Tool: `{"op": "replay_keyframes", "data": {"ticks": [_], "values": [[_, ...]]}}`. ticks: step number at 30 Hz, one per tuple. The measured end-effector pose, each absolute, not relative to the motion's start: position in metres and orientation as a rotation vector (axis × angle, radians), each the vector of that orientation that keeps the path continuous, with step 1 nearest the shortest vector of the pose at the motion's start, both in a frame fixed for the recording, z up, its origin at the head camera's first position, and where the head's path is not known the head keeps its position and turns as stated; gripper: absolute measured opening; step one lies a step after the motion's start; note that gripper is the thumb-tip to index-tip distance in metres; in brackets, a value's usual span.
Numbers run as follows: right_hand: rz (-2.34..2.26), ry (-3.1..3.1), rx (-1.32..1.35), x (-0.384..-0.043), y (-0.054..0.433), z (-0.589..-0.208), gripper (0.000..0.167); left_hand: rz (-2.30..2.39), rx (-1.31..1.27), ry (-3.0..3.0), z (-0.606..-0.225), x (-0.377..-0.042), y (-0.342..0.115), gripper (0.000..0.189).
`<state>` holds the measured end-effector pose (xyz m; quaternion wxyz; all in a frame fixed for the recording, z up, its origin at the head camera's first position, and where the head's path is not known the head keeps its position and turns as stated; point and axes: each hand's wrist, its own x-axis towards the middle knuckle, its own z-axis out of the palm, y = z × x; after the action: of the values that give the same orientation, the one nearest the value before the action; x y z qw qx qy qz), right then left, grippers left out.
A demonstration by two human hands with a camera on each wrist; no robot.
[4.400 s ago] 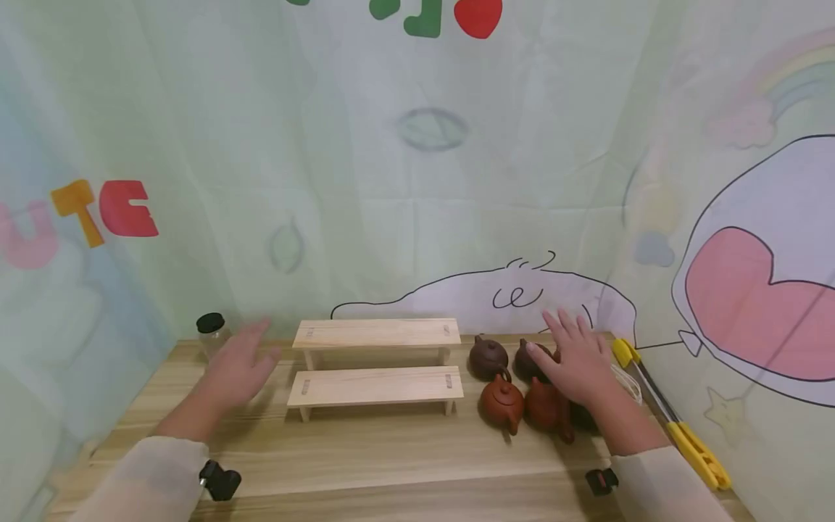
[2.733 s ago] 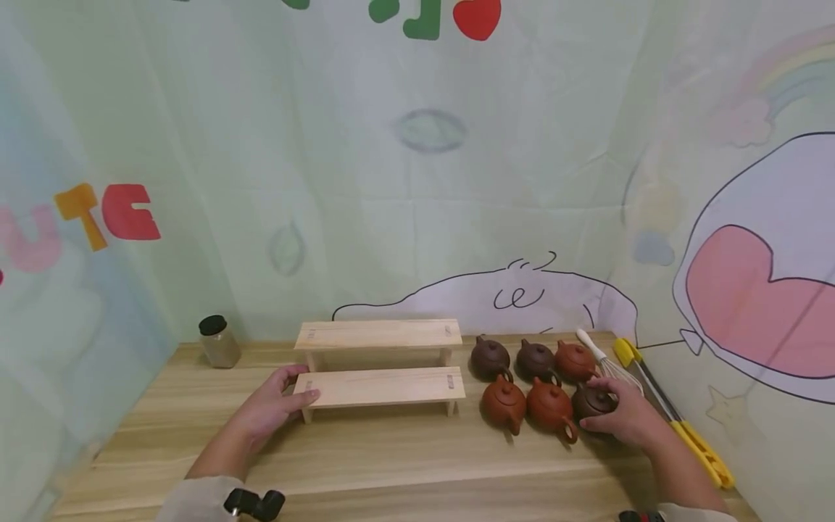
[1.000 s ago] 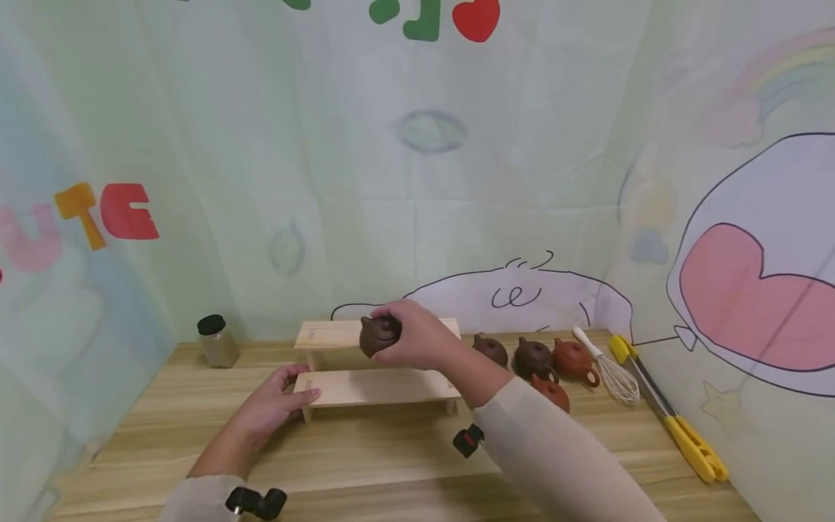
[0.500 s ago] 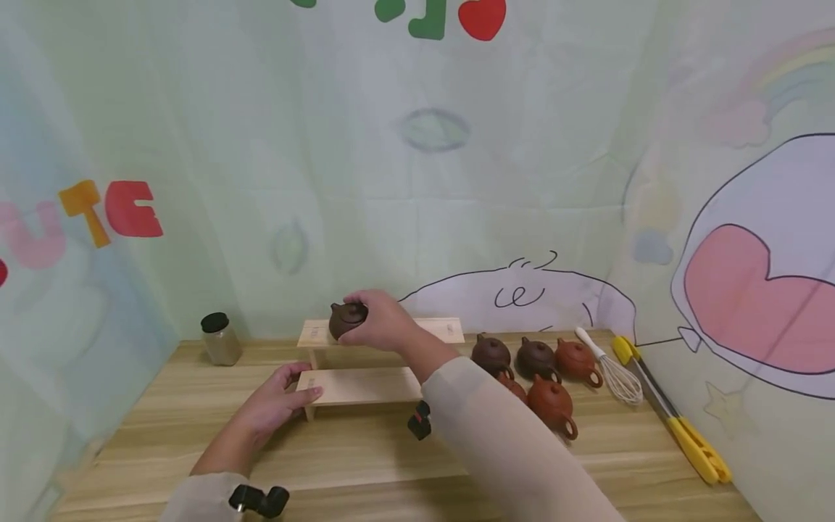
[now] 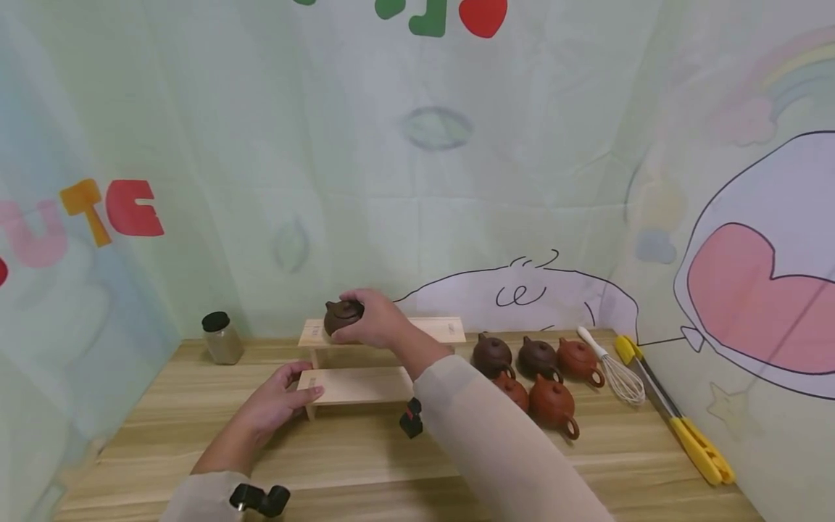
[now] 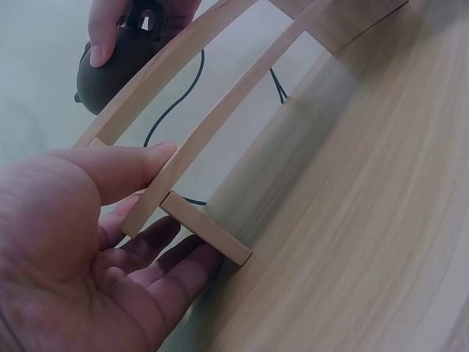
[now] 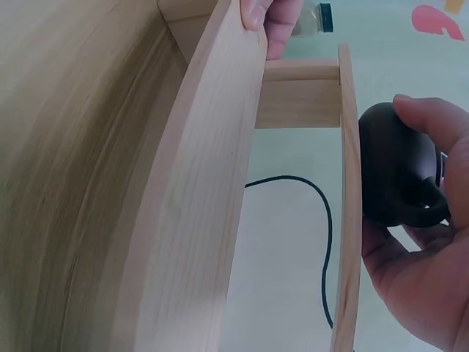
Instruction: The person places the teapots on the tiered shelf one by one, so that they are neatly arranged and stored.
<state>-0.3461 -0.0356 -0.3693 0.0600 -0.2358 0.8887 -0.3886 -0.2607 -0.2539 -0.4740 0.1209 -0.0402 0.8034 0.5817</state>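
Note:
My right hand [image 5: 373, 319] grips a dark brown teapot [image 5: 341, 317] at the left part of the wooden stand's upper shelf [image 5: 438, 328]. In the right wrist view the teapot [image 7: 396, 165] sits right at the shelf's top surface, thumb on one side and fingers on the other. My left hand [image 5: 280, 400] holds the left end of the lower shelf [image 5: 359, 386]. Its thumb lies on top and its fingers curl underneath by the stand's leg [image 6: 209, 229], as the left wrist view shows.
Right of the stand are two dark teapots [image 5: 492, 354] and several reddish ones [image 5: 552, 403], one partly behind my right sleeve. Farther right lie a whisk [image 5: 613, 368] and yellow-handled tongs [image 5: 675, 413]. A black-lidded jar [image 5: 222, 338] stands at the back left, before a printed curtain.
My right hand has taken the dark teapot from the front right of the group and carried it left onto the upper shelf. My left hand has come to the lower shelf and stayed there.

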Motion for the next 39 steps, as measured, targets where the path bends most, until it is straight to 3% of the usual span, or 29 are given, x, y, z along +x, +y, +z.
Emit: {"op": "replay_keyframes", "data": {"ticks": [9, 17, 24, 33, 39], "values": [[-1.319, 2.747, -0.643, -0.317, -0.009, -0.363, 0.070, 1.714, -0.103, 2.343, -0.474, -0.262, -0.253, 0.075], [-1.359, 2.798, -0.643, -0.275, 0.054, -0.373, 0.063, 1.755, -0.083, 2.332, -0.476, -0.263, -0.253, 0.075], [-1.379, 2.866, -0.435, -0.244, 0.111, -0.393, 0.053, 1.781, -0.070, 2.315, -0.477, -0.261, -0.254, 0.070], [-1.389, 2.897, -0.441, -0.230, 0.186, -0.414, 0.049, 1.780, -0.095, 2.327, -0.481, -0.261, -0.252, 0.075], [-1.339, 2.961, -0.388, -0.231, 0.229, -0.424, 0.055, 1.788, -0.103, 2.323, -0.477, -0.260, -0.250, 0.074]]}}
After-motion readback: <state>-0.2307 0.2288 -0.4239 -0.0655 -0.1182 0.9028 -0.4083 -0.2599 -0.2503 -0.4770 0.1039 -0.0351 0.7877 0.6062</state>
